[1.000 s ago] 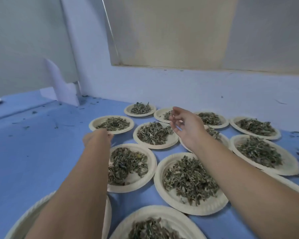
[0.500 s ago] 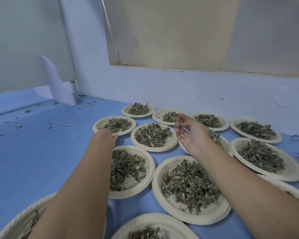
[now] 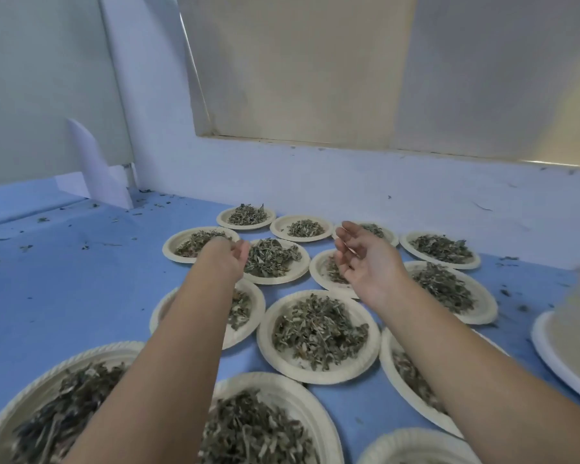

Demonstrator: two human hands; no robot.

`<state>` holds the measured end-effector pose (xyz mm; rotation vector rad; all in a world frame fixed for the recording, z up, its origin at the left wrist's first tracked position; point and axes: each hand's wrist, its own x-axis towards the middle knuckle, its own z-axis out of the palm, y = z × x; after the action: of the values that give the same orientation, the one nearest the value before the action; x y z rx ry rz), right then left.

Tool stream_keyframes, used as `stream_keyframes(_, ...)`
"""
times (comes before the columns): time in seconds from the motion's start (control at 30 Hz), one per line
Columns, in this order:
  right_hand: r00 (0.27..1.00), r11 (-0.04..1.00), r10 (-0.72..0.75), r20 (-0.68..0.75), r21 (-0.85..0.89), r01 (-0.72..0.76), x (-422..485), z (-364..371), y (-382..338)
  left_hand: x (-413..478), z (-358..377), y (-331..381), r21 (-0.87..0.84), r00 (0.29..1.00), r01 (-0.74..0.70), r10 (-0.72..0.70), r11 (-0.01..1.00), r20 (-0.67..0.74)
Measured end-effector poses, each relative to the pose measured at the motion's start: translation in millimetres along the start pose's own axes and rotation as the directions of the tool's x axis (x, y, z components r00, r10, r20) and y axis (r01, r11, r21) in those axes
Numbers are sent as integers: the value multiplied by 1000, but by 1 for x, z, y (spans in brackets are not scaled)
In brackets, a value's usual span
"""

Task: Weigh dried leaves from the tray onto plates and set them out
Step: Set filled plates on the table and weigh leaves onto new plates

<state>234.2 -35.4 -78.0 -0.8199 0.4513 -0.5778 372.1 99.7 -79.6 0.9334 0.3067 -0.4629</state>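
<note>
Several paper plates, each with a heap of dried green-grey leaves, cover the blue table (image 3: 64, 296). My left hand (image 3: 226, 259) reaches out above the gap between a left plate (image 3: 171, 249) and a middle plate (image 3: 300, 272), its fingers pointing away and nothing visible in it. My right hand (image 3: 365, 259) hovers over another plate (image 3: 318, 276), palm turned inward, fingers loosely spread and holding nothing. The leaves (image 3: 275, 259) of the middle plate lie between the two hands. A fuller plate (image 3: 265, 346) sits just below them. No tray or scale is in view.
A pale wall (image 3: 315, 182) rises right behind the back row of plates. Folded white paper (image 3: 94, 175) stands at the back left corner. A blurred pale object (image 3: 576, 329) rests on a plate at the right edge. Leaf crumbs dot the table.
My right hand's fingers have spread out of a loose pinch. My left hand has reached farther forward. The view has pulled back, so more near plates show.
</note>
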Motion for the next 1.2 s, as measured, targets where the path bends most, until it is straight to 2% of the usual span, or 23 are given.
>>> stream_keyframes(0.07, 1000, 1000, -6, 27, 5, 6, -17, -10, -13, -25, 12, -16, -127, 990, 117, -106, 985, 93)
stream_keyframes(0.23, 996, 997, -56, 68, -44, 59, -65, -47, -50, -84, 45, -74, 69, 946, 184, -196, 980, 260)
stream_keyframes(0.43, 980, 972, -192, 59, -127, 198, -119, -114, -108, -169, 93, -147, 97, 848, 258, -273, 961, 455)
stream_keyframes(0.5, 960, 935, -278, 17, -223, 275, -137, -138, -129, -196, 107, -169, 110, 813, 279, -296, 954, 501)
stream_keyframes(0.6, 885, 752, -465, 23, -517, 409, -161, -174, -156, -229, 120, -195, 135, 776, 310, -333, 941, 536)
stream_keyframes(0.67, 815, 541, -577, 50, -725, 426, -171, -195, -169, -244, 124, -208, 160, 756, 315, -349, 936, 554)
stream_keyframes(0.73, 721, 166, -676, 152, -922, 350, -177, -214, -180, -256, 126, -218, 165, 747, 313, -350, 935, 566)
stream_keyframes(0.77, 704, -27, -673, 227, -959, 283, -179, -220, -183, -260, 126, -221, 162, 746, 313, -347, 936, 568)
stream_keyframes(0.8, 711, -177, -642, 288, -957, 228, -181, -225, -186, -263, 125, -224, 158, 749, 312, -344, 937, 566)
stream_keyframes(0.83, 729, -274, -600, 329, -941, 199, -183, -229, -186, -265, 124, -226, 154, 751, 309, -340, 938, 566)
stream_keyframes(0.9, 753, -371, -542, 373, -910, 184, -185, -233, -184, -268, 120, -228, 147, 757, 301, -329, 942, 565)
stream_keyframes(0.97, 744, -427, -535, 400, -888, 171, -187, -233, -180, -269, 116, -228, 144, 765, 293, -323, 945, 557)
stream_keyframes(1.2, 735, -544, -495, 464, -825, 154, -182, -233, -174, -269, 104, -225, 145, 794, 277, -311, 950, 522)
